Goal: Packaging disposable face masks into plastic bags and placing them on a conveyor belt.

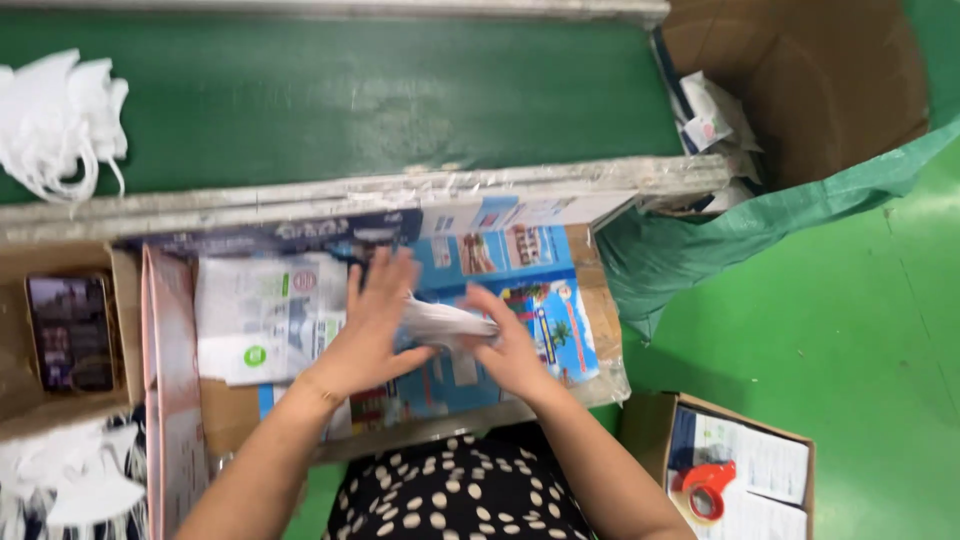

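Your left hand [370, 320] is spread wide, fingers fanned and pointing away from you, its palm pressing on the near end of a white mask [450, 322] that lies between both hands. Your right hand [510, 345] is half curled, fingers bent around the other end of the mask, pinching it from the right side. The mask looks white, flattened and creased, blurred so its folds and any straps cannot be made out; it sits just above a blue printed sheet [510, 270] covering the worktop right in front of you. Just beside your left hand, to the left, lies a stack of white printed packets [265, 315], their edge touching or tucked under your palm; which one, you cannot tell. Further left a phone [70, 332] rests in a cardboard tray. A heap of white masks [60, 120] sits on the green belt [400, 95] beyond the worktop, well apart from your hands, and another heap [70, 480] lies at the lower left. To the right stands a large cardboard box [830, 80], and near your right elbow a small box holds a red tape dispenser [708, 488].
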